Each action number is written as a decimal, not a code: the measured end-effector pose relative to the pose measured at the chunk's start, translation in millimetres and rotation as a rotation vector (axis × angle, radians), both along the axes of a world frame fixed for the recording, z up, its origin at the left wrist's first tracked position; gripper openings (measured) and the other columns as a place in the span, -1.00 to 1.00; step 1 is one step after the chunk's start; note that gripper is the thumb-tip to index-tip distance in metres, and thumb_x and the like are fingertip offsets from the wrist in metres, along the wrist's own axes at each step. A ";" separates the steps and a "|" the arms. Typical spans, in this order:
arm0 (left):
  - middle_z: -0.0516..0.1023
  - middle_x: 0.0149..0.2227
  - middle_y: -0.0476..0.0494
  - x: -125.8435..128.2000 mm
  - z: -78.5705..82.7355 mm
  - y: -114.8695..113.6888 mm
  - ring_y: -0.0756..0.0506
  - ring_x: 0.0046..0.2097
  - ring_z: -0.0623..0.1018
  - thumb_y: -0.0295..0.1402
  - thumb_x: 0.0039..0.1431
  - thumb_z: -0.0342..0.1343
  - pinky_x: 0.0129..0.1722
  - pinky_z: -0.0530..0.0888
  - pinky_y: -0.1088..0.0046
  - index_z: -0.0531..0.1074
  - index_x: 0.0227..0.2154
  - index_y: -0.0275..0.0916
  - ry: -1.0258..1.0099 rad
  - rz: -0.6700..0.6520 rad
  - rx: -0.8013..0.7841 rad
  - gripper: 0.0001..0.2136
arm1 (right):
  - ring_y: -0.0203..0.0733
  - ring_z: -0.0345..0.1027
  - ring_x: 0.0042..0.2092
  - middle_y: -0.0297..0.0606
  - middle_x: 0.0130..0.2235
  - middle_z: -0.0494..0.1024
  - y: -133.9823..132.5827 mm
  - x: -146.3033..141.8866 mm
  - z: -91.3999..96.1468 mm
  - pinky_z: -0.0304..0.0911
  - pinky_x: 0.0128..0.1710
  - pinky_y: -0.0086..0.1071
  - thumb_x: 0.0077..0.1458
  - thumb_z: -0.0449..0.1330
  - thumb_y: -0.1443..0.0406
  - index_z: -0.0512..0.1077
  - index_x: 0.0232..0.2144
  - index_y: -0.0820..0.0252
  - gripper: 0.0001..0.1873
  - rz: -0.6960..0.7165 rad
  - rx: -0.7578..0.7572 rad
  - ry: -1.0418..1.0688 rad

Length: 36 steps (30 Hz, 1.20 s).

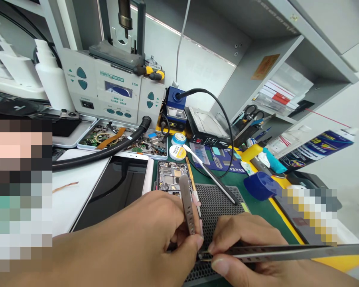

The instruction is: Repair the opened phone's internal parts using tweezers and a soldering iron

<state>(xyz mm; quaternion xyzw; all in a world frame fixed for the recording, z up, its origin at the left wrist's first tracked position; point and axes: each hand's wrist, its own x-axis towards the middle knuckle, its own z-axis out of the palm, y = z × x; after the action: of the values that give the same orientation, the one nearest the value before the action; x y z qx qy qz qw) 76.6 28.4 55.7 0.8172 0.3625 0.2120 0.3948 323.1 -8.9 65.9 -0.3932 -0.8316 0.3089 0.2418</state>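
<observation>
My left hand (149, 235) is closed in a pinch round steel tweezers (188, 207) whose rear end sticks up toward an opened phone body (171, 177). My right hand (251, 251) pinches a second pair of tweezers (287, 252) that lies almost level and runs off to the right. Both tweezer tips meet on a tiny dark part (204, 256) above the black perforated mat (218, 201). My fingers hide most of that part.
A white phone (116, 187) lies screen-up at the left. Behind stand a hot-air rework station (107, 89) with its black hose (113, 149), a tray of small parts (122, 139), a blue soldering iron stand (175, 109), flux tins (178, 145) and a blue cap (259, 185).
</observation>
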 end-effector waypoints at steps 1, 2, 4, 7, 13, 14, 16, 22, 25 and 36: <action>0.71 -0.24 0.09 0.4 -1.2 -0.1 -0.07 -0.17 0.68 -0.40 0.32 0.03 -0.43 0.34 0.40 0.40 -0.49 -0.15 -0.001 0.000 -0.006 -0.76 | -0.28 0.58 -0.32 -0.38 -0.30 0.70 -0.1 0.0 0.4 0.37 -0.27 -0.44 0.33 0.42 0.26 0.55 -0.18 0.04 -0.89 -0.001 0.005 -0.003; 0.71 -0.23 0.09 0.3 -2.4 -0.4 -0.08 -0.17 0.68 -0.38 0.34 0.03 -0.43 0.34 0.39 0.41 -0.48 -0.14 0.003 -0.001 -0.020 -0.76 | -0.28 0.58 -0.32 -0.39 -0.30 0.70 -0.1 -0.2 0.8 0.37 -0.27 -0.44 0.32 0.42 0.26 0.55 -0.18 0.04 -0.89 -0.002 0.005 -0.008; 0.71 -0.20 0.07 -1.2 -4.7 -1.4 -0.10 -0.13 0.69 -0.32 0.39 0.01 -0.44 0.34 0.39 0.45 -0.44 -0.12 0.018 -0.010 -0.060 -0.75 | -0.30 0.58 -0.32 -0.41 -0.30 0.70 -0.2 -1.0 1.8 0.36 -0.26 -0.45 0.31 0.43 0.27 0.55 -0.19 0.03 -0.88 -0.007 0.007 -0.020; 0.72 -0.18 0.07 -5.1 -4.9 -2.9 -0.11 -0.11 0.69 -0.29 0.39 0.02 -0.41 0.36 0.39 0.47 -0.43 -0.11 0.040 0.003 -0.085 -0.75 | -0.32 0.58 -0.33 -0.43 -0.31 0.70 0.1 -2.5 3.0 0.36 -0.27 -0.46 0.30 0.43 0.29 0.54 -0.20 0.03 -0.88 -0.015 0.021 -0.016; 0.63 -0.38 0.09 -5.8 -0.2 -0.2 -0.07 -0.28 0.65 -0.33 0.37 0.01 -0.45 0.32 0.39 0.45 -0.45 -0.12 0.034 -0.016 -0.070 -0.75 | -0.28 0.59 -0.33 -0.38 -0.31 0.71 0.6 -3.0 2.5 0.37 -0.28 -0.44 0.32 0.41 0.27 0.56 -0.19 0.05 -0.91 0.000 0.003 -0.022; 0.59 -0.44 0.09 -4.9 -0.5 0.4 -0.05 -0.34 0.63 -0.32 0.38 0.00 -0.48 0.29 0.39 0.44 -0.46 -0.11 0.035 -0.022 -0.086 -0.74 | -0.27 0.59 -0.33 -0.37 -0.31 0.71 0.3 -2.7 2.1 0.37 -0.28 -0.43 0.33 0.41 0.27 0.56 -0.19 0.05 -0.92 -0.003 -0.001 -0.024; 0.53 -0.50 0.09 -2.9 -1.6 1.1 -0.05 -0.38 0.62 -0.30 0.39 0.00 -0.53 0.25 0.38 0.41 -0.48 -0.12 0.040 -0.025 -0.092 -0.72 | -0.26 0.58 -0.33 -0.36 -0.31 0.70 -0.3 -1.9 1.3 0.37 -0.28 -0.41 0.33 0.41 0.26 0.56 -0.19 0.05 -0.92 -0.014 -0.004 -0.016; 0.61 -0.44 0.04 -2.4 -0.3 0.0 -0.13 -0.15 0.69 -0.31 0.34 0.05 -0.44 0.41 0.46 0.40 -0.52 -0.12 -0.002 0.006 -0.037 -0.73 | -0.30 0.58 -0.31 -0.42 -0.29 0.70 -1.3 -2.3 -0.2 0.36 -0.26 -0.45 0.32 0.42 0.26 0.54 -0.18 0.02 -0.89 -0.009 -0.001 -0.007; 0.57 -0.51 0.03 -6.5 -0.9 0.6 -0.14 -0.17 0.68 -0.28 0.35 0.08 -0.20 0.54 0.46 0.47 -0.51 -0.10 -0.032 0.011 -0.087 -0.73 | -0.32 0.58 -0.32 -0.43 -0.30 0.70 -0.8 -3.4 0.8 0.36 -0.26 -0.46 0.33 0.41 0.28 0.54 -0.18 0.03 -0.90 -0.014 0.010 0.007; 0.72 -0.24 0.01 -12.4 -12.1 1.3 -0.14 -0.11 0.70 -0.16 0.47 0.02 -0.02 0.57 0.40 0.59 -0.39 -0.06 -0.027 -0.020 -0.163 -0.66 | -0.30 0.60 -0.31 -0.41 -0.29 0.71 0.4 -0.5 4.1 0.39 -0.25 -0.45 0.31 0.42 0.29 0.54 -0.15 0.03 -0.87 0.017 0.010 -0.039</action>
<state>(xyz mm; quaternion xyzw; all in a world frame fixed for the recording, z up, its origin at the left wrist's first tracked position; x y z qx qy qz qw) 64.2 29.6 43.6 0.7829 0.3651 0.1889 0.4669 322.7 -8.5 70.0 -0.3908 -0.8409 0.2993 0.2250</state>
